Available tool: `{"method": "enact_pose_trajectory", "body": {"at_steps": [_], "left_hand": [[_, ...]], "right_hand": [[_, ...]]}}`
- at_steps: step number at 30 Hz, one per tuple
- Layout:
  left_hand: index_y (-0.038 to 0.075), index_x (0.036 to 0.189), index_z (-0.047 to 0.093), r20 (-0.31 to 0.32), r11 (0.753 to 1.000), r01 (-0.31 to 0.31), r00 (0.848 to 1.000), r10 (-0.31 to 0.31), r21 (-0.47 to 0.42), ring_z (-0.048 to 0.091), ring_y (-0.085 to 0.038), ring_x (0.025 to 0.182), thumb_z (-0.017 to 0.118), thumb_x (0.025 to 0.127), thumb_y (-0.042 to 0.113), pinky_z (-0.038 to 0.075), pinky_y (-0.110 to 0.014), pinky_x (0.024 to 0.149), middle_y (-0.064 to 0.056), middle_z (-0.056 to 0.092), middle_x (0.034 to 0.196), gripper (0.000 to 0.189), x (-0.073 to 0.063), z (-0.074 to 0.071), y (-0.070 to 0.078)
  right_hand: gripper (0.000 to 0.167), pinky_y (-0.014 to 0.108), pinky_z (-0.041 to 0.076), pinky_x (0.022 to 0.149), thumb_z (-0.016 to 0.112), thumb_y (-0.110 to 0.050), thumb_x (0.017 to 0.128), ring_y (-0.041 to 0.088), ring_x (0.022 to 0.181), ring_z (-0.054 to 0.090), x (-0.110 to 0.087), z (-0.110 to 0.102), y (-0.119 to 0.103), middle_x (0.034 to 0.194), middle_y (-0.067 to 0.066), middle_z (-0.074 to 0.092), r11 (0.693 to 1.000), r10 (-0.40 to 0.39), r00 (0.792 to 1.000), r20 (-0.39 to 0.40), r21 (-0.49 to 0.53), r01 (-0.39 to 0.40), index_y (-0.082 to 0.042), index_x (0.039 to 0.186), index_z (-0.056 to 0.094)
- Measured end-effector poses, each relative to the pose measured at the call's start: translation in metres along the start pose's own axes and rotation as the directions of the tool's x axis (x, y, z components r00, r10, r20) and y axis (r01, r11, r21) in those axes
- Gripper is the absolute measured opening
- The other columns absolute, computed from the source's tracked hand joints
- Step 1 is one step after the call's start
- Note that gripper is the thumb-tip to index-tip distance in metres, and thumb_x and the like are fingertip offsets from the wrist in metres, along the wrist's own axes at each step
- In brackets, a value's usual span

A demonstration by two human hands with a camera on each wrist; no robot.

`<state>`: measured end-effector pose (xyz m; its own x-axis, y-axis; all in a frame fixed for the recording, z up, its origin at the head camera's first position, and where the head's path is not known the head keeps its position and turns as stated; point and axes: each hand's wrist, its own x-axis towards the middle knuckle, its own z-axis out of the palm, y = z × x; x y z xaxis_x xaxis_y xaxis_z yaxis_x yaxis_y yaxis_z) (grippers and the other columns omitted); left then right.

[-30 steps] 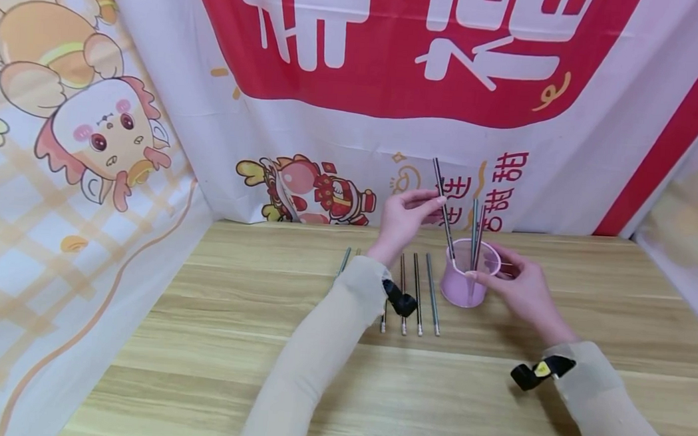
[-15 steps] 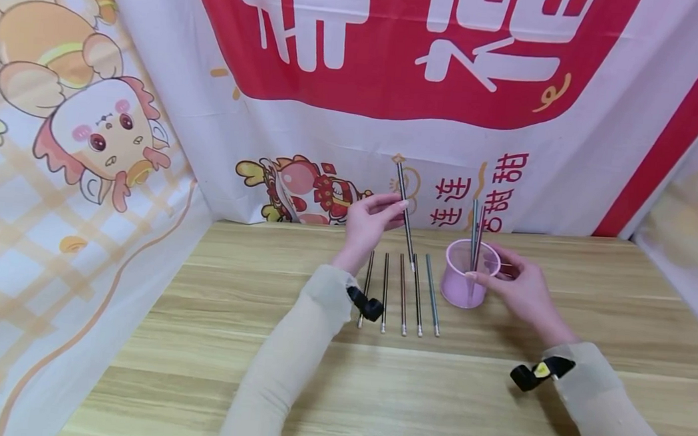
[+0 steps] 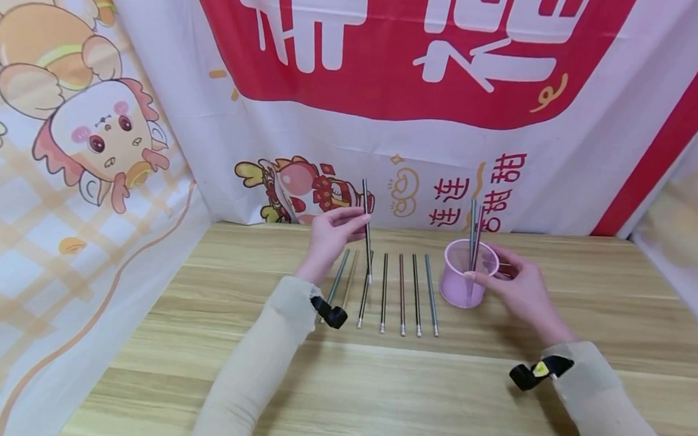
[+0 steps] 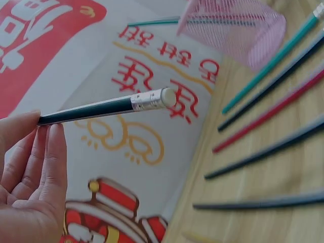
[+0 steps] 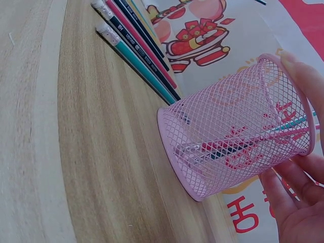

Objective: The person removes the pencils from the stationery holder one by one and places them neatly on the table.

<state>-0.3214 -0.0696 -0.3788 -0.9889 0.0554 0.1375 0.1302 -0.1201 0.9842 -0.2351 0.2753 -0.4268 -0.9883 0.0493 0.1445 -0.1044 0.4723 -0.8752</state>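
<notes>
My left hand pinches a dark pencil between thumb and fingers, above the left part of a pencil row. The left wrist view shows its white eraser at the free end; in the head view that end points down. A pink mesh pen holder stands upright on the table, with my right hand gripping it by the rim from the right. Inside lean a few pencils, among them a teal and a red one, eraser ends at the bottom.
On the wooden table, several pencils lie side by side left of the holder, erasers toward me: a red pencil, a teal pencil, a yellow pencil and dark ones. A printed cloth hangs behind the table.
My left hand has carried the dark pencil leftward and somewhat lower, from over the pen holder to above the row's left part. The right hand stays on the holder.
</notes>
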Motion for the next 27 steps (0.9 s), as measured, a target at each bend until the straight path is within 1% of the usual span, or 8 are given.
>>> {"method": "enact_pose_trajectory", "body": {"at_steps": [5, 9, 12, 16, 19, 24, 27], "left_hand": [[-0.002, 0.122, 0.070, 0.000, 1.000, 0.011, 1.000, -0.011, 0.028, 0.074, -0.025, 0.089, 0.080, 0.091, 0.016, 0.063, -0.036, 0.083, -0.014, 0.074, 0.109, 0.036, 0.001, -0.024, -0.006], [-0.002, 0.119, 0.071, -0.024, 0.999, 0.034, 0.999, -0.033, 0.038, 0.074, -0.024, 0.086, 0.080, 0.091, 0.015, 0.063, -0.036, 0.083, -0.016, 0.074, 0.108, 0.034, 0.002, -0.042, -0.012], [0.000, 0.118, 0.072, -0.036, 0.997, 0.058, 0.998, -0.056, 0.048, 0.073, -0.023, 0.085, 0.080, 0.091, 0.013, 0.063, -0.035, 0.082, -0.016, 0.073, 0.110, 0.032, 0.003, -0.053, -0.017], [-0.001, 0.123, 0.070, -0.030, 0.994, 0.085, 0.996, -0.083, 0.071, 0.073, -0.022, 0.085, 0.079, 0.092, 0.010, 0.062, -0.035, 0.083, -0.018, 0.071, 0.115, 0.034, 0.003, -0.066, -0.020], [-0.002, 0.126, 0.069, -0.022, 0.988, 0.103, 0.995, -0.102, 0.112, 0.073, -0.023, 0.087, 0.077, 0.093, 0.007, 0.062, -0.037, 0.085, -0.019, 0.070, 0.118, 0.035, 0.001, -0.075, -0.021], [-0.001, 0.127, 0.068, -0.008, 0.973, 0.132, 0.991, -0.133, 0.190, 0.072, -0.031, 0.097, 0.076, 0.093, 0.007, 0.062, -0.037, 0.084, -0.020, 0.070, 0.119, 0.036, 0.001, -0.090, -0.028], [-0.001, 0.126, 0.069, -0.001, 0.960, 0.151, 0.988, -0.156, 0.237, 0.073, -0.032, 0.096, 0.077, 0.092, 0.008, 0.063, -0.036, 0.081, -0.019, 0.071, 0.116, 0.035, 0.002, -0.097, -0.034]], "right_hand": [[0.087, 0.009, 0.050, 0.079, 0.083, -0.042, 0.086, 0.034, 0.116, 0.057, 0.000, 0.000, 0.000, 0.137, 0.023, 0.058, 1.000, -0.009, 1.000, 0.003, 0.010, 0.009, -0.006, 0.154, 0.043], [0.086, 0.009, 0.050, 0.080, 0.083, -0.042, 0.086, 0.034, 0.116, 0.058, 0.000, 0.000, -0.001, 0.137, 0.022, 0.058, 1.000, -0.005, 1.000, 0.003, 0.011, 0.005, -0.006, 0.154, 0.043], [0.087, 0.009, 0.050, 0.080, 0.083, -0.043, 0.086, 0.033, 0.116, 0.057, -0.001, 0.000, -0.002, 0.138, 0.022, 0.058, 1.000, -0.001, 1.000, 0.004, 0.014, 0.001, -0.007, 0.154, 0.043], [0.088, 0.008, 0.049, 0.080, 0.084, -0.042, 0.086, 0.035, 0.118, 0.057, 0.000, 0.000, -0.001, 0.140, 0.023, 0.056, 1.000, -0.001, 1.000, 0.006, 0.020, 0.001, -0.006, 0.154, 0.042], [0.087, 0.008, 0.049, 0.081, 0.083, -0.041, 0.086, 0.036, 0.118, 0.057, 0.000, 0.000, -0.001, 0.140, 0.024, 0.056, 1.000, -0.001, 1.000, 0.006, 0.017, 0.001, -0.006, 0.154, 0.042], [0.088, 0.009, 0.050, 0.082, 0.083, -0.045, 0.085, 0.033, 0.117, 0.058, -0.001, 0.001, -0.002, 0.139, 0.021, 0.057, 1.000, 0.000, 1.000, -0.001, 0.006, 0.000, -0.006, 0.154, 0.043], [0.089, 0.010, 0.050, 0.083, 0.083, -0.047, 0.085, 0.032, 0.116, 0.058, -0.001, 0.001, -0.001, 0.138, 0.020, 0.058, 1.000, 0.003, 1.000, -0.004, -0.001, -0.003, -0.007, 0.153, 0.044]]}}
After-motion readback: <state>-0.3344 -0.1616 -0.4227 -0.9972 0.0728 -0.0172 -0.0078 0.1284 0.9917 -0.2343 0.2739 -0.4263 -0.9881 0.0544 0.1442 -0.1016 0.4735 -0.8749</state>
